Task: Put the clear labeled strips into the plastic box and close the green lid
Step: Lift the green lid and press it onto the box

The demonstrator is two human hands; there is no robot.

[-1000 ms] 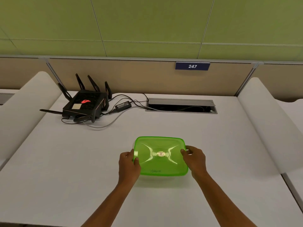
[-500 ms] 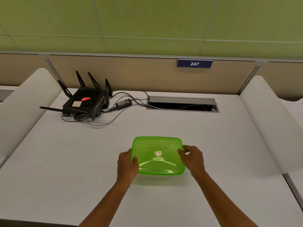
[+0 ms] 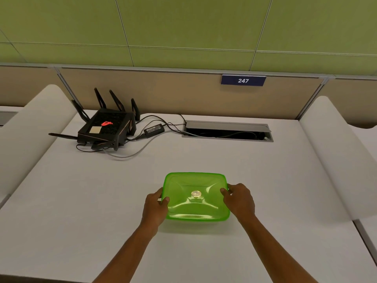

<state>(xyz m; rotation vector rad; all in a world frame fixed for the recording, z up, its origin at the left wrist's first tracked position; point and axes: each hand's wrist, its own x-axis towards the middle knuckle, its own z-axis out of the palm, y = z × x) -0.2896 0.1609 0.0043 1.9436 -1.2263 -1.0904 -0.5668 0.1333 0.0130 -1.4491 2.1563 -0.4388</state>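
From my feed I see both hands on the green lid (image 3: 195, 196), which sits on the pale surface (image 3: 71, 211) a little below the middle of the view. The left hand (image 3: 155, 207) has its grip closed on the lid's left edge, thumb lying over the top rim and the fingers tucked down the side. The right hand (image 3: 239, 199) does the same on the right edge, thumb on top near the corner, fingers wrapped along the side. The lid is translucent green with a raised moulded pattern and a small round silvery emblem (image 3: 196, 194) at its centre; I cannot read what is stamped on it. I cannot make out the plastic box beneath the lid, nor any strips, through the green. I cannot tell whether the lid is pressed fully shut. Far back on the left of the surface stands a black router (image 3: 107, 129) with several upright antennas, a glowing red logo on top and a pale square sticker beside it; the sticker's text is too small for me to read. A black power brick (image 3: 154, 129) lies just to its right, its label unreadable, with cables running into an open cable hatch (image 3: 227, 131) set in the surface. On the tan partition behind, a dark blue plate (image 3: 243, 80) reads "247" in white.
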